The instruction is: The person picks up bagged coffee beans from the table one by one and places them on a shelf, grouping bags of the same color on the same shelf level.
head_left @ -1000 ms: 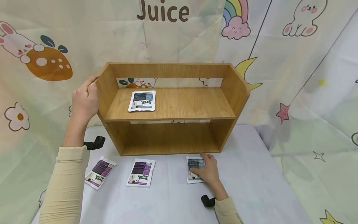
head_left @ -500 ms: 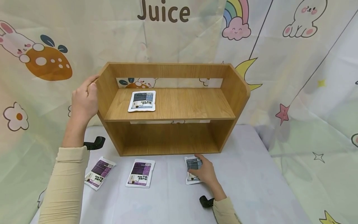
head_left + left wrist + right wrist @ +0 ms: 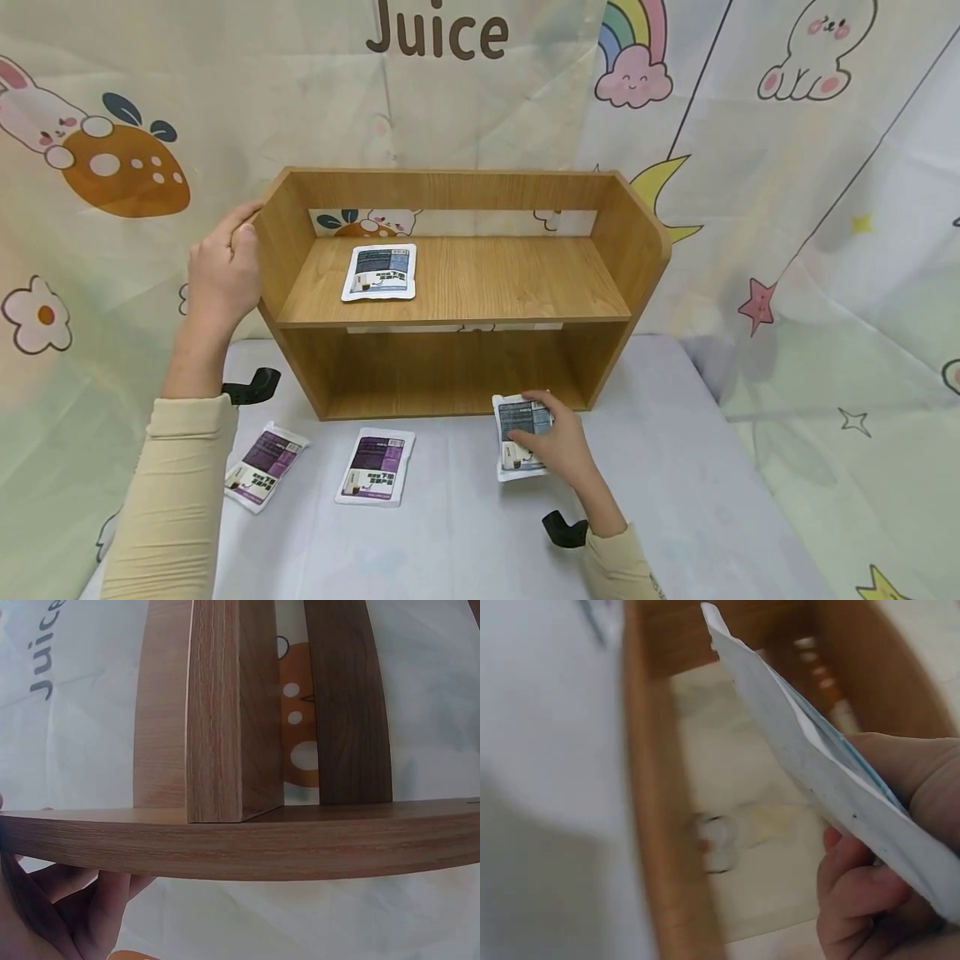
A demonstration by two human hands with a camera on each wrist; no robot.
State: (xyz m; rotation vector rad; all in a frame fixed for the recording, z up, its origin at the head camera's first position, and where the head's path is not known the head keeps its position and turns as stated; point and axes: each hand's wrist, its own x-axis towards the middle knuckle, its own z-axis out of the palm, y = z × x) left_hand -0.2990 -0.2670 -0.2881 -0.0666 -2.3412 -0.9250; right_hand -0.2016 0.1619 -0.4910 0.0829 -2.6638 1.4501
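You can read one word clearly: "Juice", in large brown letters on the backdrop (image 3: 480, 100), above the shelf (image 3: 457, 292). The left wrist view catches the same word sideways at its top left edge, cut off to "Juice" without the full last letter.

The pouches carry printed labels, but you cannot read them: the blue pouch (image 3: 379, 271) on the upper board, the held pouch (image 3: 517, 429) in your right hand (image 3: 562, 446), and the two purple pouches (image 3: 264, 463) (image 3: 375, 465) on the table all show only small dark blocks of characters, too small to make out. The right wrist view shows no legible print.
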